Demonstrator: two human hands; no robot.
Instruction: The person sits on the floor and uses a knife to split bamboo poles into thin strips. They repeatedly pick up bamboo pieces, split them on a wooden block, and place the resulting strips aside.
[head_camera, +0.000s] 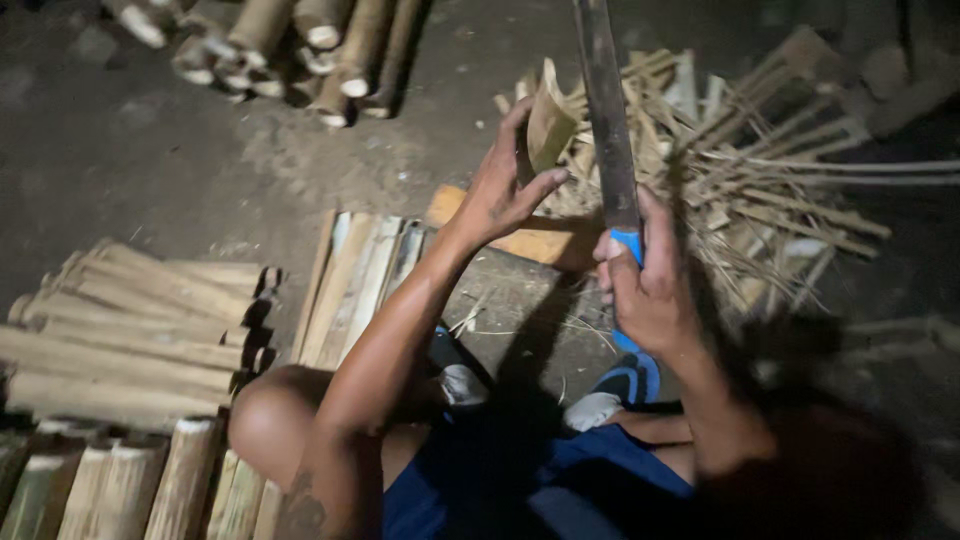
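Bamboo lay everywhere I looked. My left hand (505, 185) had its grip closed on a short curved bamboo piece (550, 120), standing it upright on the wooden block (530, 238), presumably so the blade could meet its top end. My right hand (650, 285) was clamped round the blue handle (628, 243) of a long dark blade (605, 110), raised just beside the piece. Split slats (355, 285) lay by my knee, stacked sections (130, 335) to the left (more at the top), and a tangle of splinters (760, 190) crowded the block's far side.
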